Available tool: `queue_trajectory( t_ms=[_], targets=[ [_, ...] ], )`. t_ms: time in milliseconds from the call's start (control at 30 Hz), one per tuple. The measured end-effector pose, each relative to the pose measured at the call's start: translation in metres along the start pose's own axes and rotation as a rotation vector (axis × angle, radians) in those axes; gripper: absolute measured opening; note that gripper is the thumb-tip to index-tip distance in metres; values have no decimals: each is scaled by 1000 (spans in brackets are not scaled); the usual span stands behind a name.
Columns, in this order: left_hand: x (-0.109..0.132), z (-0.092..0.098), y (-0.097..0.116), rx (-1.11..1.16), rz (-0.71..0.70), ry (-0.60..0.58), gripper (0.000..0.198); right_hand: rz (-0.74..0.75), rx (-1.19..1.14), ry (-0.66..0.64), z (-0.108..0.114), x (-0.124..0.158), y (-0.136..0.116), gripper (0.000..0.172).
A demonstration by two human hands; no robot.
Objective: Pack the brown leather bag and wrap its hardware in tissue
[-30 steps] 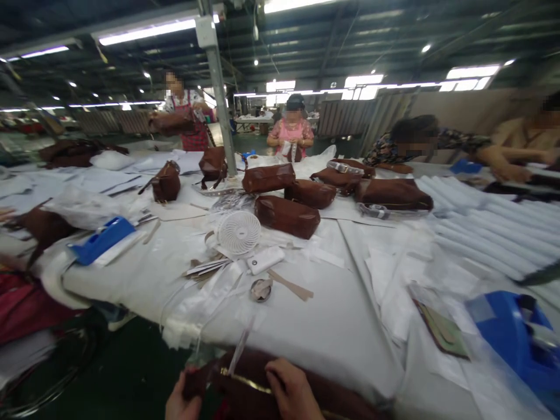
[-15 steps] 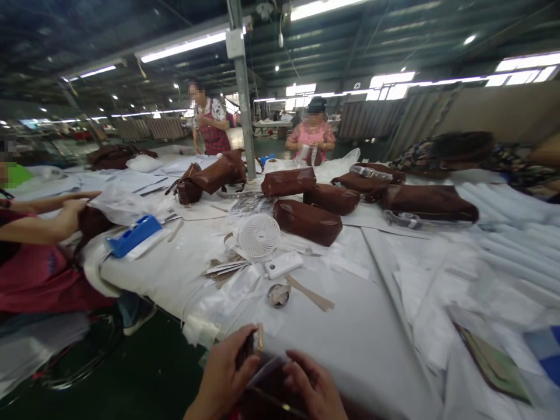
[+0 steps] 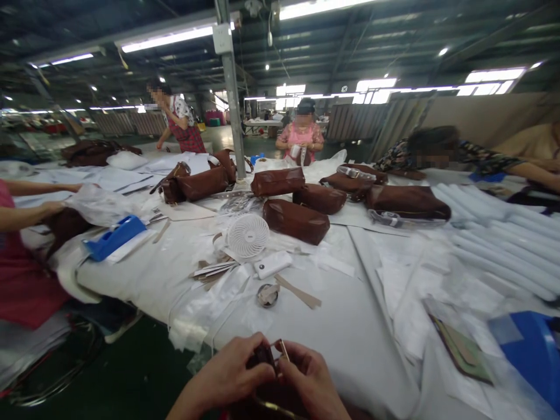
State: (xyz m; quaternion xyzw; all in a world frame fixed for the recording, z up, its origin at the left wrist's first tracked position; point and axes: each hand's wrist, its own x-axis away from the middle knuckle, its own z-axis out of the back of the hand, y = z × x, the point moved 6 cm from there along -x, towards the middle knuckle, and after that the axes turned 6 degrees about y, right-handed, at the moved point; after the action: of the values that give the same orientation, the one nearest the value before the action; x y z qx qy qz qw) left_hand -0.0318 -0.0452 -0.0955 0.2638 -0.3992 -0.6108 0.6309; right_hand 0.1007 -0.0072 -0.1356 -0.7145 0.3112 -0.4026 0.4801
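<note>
At the bottom centre, my left hand [image 3: 234,368] is closed around a dark brown strap piece [image 3: 263,354]. Close to its right, my right hand [image 3: 306,373] pinches a small gold-coloured metal part [image 3: 283,350]. Below both hands lies a dark brown bag [image 3: 280,399] with a gold zip line, partly hidden by the fingers. A round tin [image 3: 267,296] with tan scraps rests on the table beyond the hands, near a white fan [image 3: 248,235].
Brown bags [image 3: 296,221] stand across the white table [image 3: 332,326]. Blue tape dispensers [image 3: 116,238] sit at left and right. A green piece [image 3: 464,350] lies right. A metal post [image 3: 231,99] rises behind. Several people work around the table.
My hands have come together, and my right hand now holds the gold-coloured part that was by my left hand. The view has turned slightly right; a person at the back left has raised a hand.
</note>
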Motion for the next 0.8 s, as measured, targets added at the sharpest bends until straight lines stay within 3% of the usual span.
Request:
queue_trajectory(
  t_ms=[100, 167, 267, 333, 433, 567, 700, 800],
  targets=[
    [-4, -5, 4, 229, 85, -217, 22, 46, 0, -145, -9, 3, -19, 29],
    [-9, -11, 5, 359, 111, -274, 26, 75, 25, -234, -11, 1, -28, 31],
    [-18, -17, -6, 431, 122, -172, 31, 125, 194, -189, 5, -21, -24, 43],
    [-23, -23, -23, 458, 183, -69, 39, 187, 409, -8, 24, -50, -17, 53],
    [-25, -29, -54, 534, 299, 46, 50, 296, 697, 195, 36, -95, -8, 49],
    [-25, -32, -77, 732, 325, 111, 51, 350, 911, 243, 21, -139, 4, 28],
    [-26, -30, -86, 829, 278, 196, 52, 299, 1133, 265, 11, -165, 24, 12],
    [-29, -31, -91, 838, 257, 255, 55, 288, 1229, 213, 8, -182, 38, 11]
  ],
)
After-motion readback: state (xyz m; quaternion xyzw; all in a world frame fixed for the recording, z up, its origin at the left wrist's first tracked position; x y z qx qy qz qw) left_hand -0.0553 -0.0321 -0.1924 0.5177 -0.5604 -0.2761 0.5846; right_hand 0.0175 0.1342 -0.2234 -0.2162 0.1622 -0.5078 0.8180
